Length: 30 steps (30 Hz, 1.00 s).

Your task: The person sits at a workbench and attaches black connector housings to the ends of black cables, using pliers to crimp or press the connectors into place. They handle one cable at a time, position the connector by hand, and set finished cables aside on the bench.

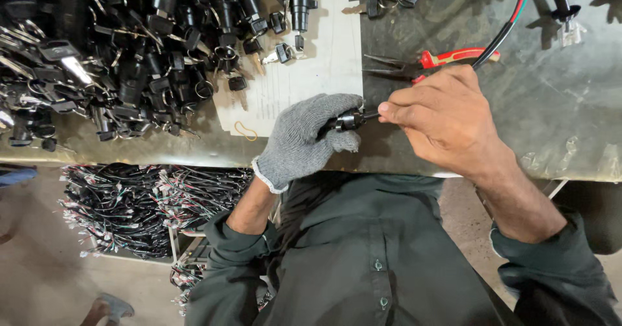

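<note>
Head view — black lock cylinder [346, 120] horizontal, rightward.

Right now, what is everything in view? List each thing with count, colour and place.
Lock cylinders with keys: large pile, black, bench top left.
Paper sheet: one, white, bench centre.
Rubber band: one, tan, on the paper's lower edge.
Pliers: one, red handles, behind the right hand.
Cable: one bundle, black, red and green, running to top right.
Wire harnesses: heap, black with mixed colours, below the bench, left.
Lock part: one, black, between both hands.
Left hand: grey knit glove, grips the lock part.
Right hand: bare, fingertips pinching the part's end.
</note>
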{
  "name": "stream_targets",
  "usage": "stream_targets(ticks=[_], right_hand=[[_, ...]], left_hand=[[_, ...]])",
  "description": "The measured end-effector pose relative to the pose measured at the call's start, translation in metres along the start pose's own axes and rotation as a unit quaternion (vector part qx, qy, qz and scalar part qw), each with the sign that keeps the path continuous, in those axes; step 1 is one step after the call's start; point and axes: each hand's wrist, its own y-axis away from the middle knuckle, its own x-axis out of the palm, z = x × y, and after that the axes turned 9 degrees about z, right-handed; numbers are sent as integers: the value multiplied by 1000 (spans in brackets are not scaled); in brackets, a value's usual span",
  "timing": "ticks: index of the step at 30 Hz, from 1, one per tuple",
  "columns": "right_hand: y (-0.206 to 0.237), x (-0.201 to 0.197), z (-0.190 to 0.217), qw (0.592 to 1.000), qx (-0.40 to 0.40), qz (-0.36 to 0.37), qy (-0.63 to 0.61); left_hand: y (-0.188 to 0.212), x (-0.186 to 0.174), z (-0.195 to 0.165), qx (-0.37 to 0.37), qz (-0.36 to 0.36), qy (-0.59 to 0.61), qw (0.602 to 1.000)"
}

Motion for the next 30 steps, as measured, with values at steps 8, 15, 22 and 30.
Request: stream_targets(ticks=[8,15,22,30], right_hand=[[-9,4,12,999,30,28,-3],[-13,1,15,999,33,14,-30],[-11,2,16,998,29,4,-55],[-12,6,25,999,34,-16,-21]], left_hand=[[1,2,-3,-8,-9,1,1000],[2,4,1,-4,1,-24,1000],[2,3,1,-10,11,-44,999],[-2,-10,-24,-27,31,11,999]])
